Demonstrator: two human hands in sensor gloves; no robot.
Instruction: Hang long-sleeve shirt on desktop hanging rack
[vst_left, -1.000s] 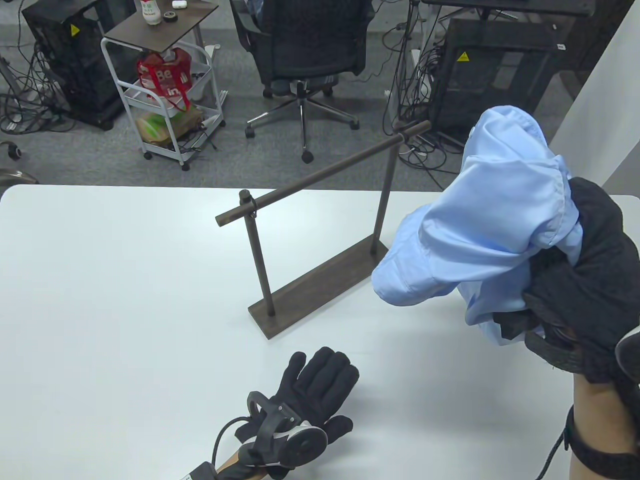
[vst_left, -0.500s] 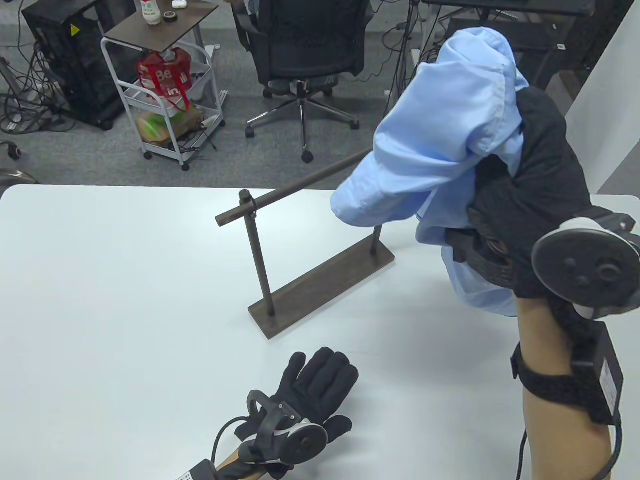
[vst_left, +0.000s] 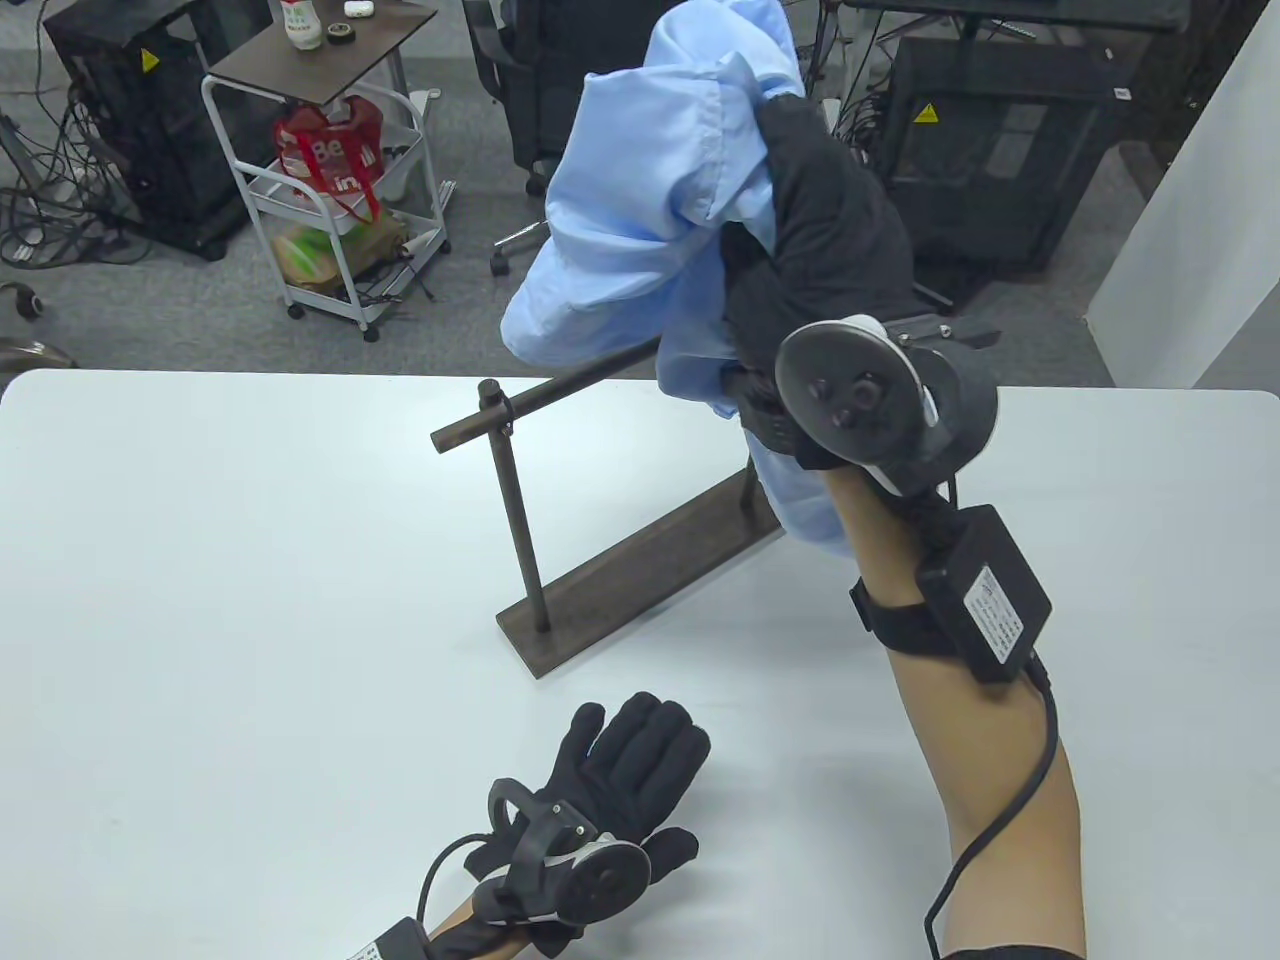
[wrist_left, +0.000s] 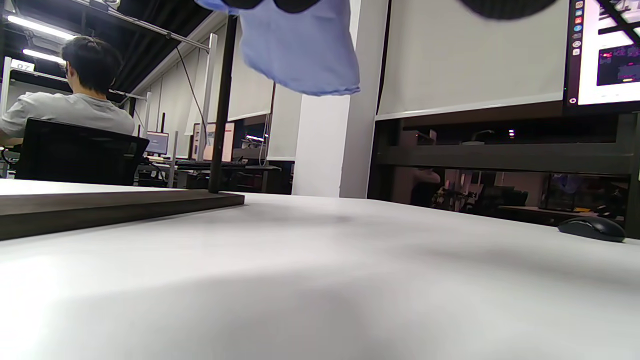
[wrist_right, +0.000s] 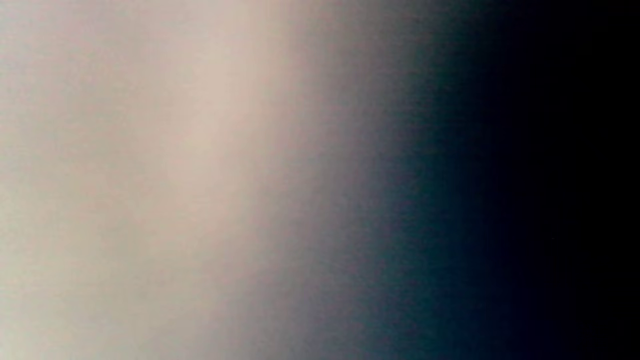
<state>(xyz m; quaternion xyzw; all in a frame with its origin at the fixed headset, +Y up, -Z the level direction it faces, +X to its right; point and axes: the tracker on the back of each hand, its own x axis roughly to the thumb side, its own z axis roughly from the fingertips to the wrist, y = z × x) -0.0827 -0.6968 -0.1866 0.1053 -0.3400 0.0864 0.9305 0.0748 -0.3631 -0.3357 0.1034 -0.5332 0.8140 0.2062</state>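
A light blue long-sleeve shirt is bunched in my right hand, which grips it raised above the right half of the dark hanging rack. The cloth hangs over the rack's crossbar and hides its right post. In the left wrist view the shirt hangs at the top beside a rack post. My left hand rests flat on the white table in front of the rack base, fingers spread and holding nothing. The right wrist view is a blur with nothing to make out.
Beyond the table's far edge stand a white cart with a red bag, an office chair and black cases. A black mouse lies on the table in the left wrist view, off to the right.
My right hand has carried the shirt up and to the left, from beside the rack's right end to over the crossbar. My left hand has stayed put.
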